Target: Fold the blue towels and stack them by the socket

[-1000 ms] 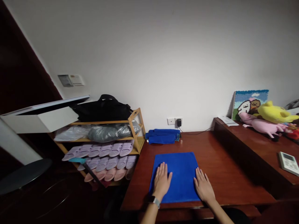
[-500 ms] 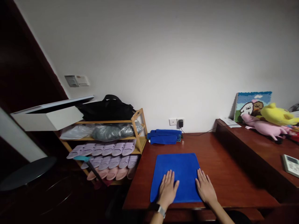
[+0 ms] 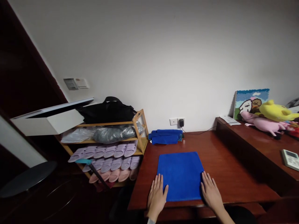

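Note:
A blue cloth point(image 3: 181, 175) lies spread out flat on the reddish-brown wooden desk point(image 3: 224, 174), close to its front edge. My left hand point(image 3: 157, 193) rests at the cloth's lower left side, palm down, fingers stretched out and pointing away from me. Along the right edge of the cloth lies my right hand point(image 3: 211, 190), also flat with its fingers extended, partly over the edge. Neither hand grips anything. Farther back, against the wall, sits a pile of folded blue cloths point(image 3: 165, 137).
To the left stands a wooden rack point(image 3: 140, 137) with slippers point(image 3: 109, 151), plastic-wrapped items and a black bag point(image 3: 109, 112). A raised ledge on the right carries plush toys point(image 3: 263, 123), a picture and a white remote point(image 3: 291, 159). A plugged-in black adapter point(image 3: 181, 123) trails a cable.
My left hand has slid left from the middle of the cloth to its left edge. My right hand stays at the right edge. The view has shifted slightly.

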A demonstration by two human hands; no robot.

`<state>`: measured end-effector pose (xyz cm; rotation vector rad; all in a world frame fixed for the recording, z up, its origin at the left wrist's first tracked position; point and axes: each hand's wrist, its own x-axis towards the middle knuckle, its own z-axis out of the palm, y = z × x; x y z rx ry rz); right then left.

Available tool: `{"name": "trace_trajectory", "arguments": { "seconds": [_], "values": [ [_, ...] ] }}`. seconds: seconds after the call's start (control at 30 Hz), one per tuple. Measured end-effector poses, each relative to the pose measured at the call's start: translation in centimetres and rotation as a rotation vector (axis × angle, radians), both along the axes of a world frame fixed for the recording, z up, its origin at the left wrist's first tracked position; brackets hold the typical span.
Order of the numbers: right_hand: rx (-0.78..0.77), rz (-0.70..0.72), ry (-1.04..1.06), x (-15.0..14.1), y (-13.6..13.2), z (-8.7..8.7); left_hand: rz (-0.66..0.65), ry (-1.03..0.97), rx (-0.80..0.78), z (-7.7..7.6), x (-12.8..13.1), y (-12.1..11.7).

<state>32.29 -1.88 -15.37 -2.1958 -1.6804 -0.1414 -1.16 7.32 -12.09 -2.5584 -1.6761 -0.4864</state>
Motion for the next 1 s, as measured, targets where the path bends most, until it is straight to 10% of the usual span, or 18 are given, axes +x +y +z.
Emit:
{"name": "trace_trajectory", "arguments": {
  "seconds": [0.47,0.8,1.0],
  "values": [
    [0.085,0.049,-0.035,-0.4,-1.8,-1.5,0.021,-0.110,0.216,1.6,0.4,-1.1],
    [0.132,0.094,-0.046,-0.1,-2.0,-1.8,-0.355,-0.096,-0.012,4.0,16.7,-6.1],
    [0.139,0.095,-0.081,0.0,-1.8,-2.0,-0.372,-0.074,-0.014,1.8,16.7,-5.9]
  ]
}}
